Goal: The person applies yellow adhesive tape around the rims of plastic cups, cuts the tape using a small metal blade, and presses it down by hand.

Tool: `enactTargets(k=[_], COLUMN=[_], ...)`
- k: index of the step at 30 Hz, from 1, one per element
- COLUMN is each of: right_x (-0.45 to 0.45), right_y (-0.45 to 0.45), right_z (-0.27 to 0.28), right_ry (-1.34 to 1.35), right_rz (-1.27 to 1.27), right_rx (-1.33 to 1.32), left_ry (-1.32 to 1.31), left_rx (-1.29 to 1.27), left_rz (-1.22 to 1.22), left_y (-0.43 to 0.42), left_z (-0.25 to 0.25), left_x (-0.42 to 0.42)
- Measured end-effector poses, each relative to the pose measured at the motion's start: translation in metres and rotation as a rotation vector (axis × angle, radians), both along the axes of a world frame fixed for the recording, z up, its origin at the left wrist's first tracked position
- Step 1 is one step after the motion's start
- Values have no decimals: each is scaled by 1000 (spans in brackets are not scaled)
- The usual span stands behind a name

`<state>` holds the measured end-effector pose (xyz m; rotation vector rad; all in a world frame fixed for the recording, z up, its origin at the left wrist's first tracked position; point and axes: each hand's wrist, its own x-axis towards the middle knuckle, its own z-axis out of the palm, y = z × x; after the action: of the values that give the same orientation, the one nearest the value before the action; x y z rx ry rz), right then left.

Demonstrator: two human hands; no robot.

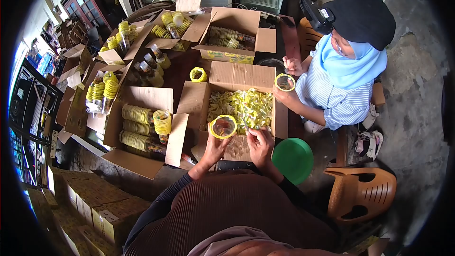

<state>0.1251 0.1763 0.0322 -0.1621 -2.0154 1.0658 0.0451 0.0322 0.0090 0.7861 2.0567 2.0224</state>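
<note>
My left hand is wrapped round a clear plastic cup with a yellow rim, its open mouth facing up at me. My right hand is closed on a thin, blade-like tool that points up and away, just right of the cup. I cannot make out exactly what kind of tool it is. Both hands are at the near side of an open cardboard box that holds a heap of yellow and white scraps. A single yellow-rimmed cup stands beyond the box's left flap.
To the left, an open carton holds stacked yellow-rimmed cups; more cartons of cups stand behind. A co-worker at right holds a similar cup. A green round plastic item and an orange chair are at right.
</note>
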Motion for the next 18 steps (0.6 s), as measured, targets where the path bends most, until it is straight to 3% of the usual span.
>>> enactTargets(k=[4, 10, 13, 14, 18], right_x=[-1, -7, 1, 4, 8], right_y=[-5, -1, -4, -4, -6], right_z=[4, -1, -1, 2, 9], right_ry=[-28, -84, -102, -85, -49], right_rz=[-1, 6, 23, 18, 21], right_rx=[173, 71, -135, -69, 113], left_ry=[-24, -5, -334, -425, -386], left_rx=[14, 73, 243, 272, 279], left_rz=[-28, -238, -218, -221, -220], left_y=[-1, -6, -8, -11, -14], left_z=[3, 2, -5, -13, -14], left_x=[3, 5, 6, 3, 1])
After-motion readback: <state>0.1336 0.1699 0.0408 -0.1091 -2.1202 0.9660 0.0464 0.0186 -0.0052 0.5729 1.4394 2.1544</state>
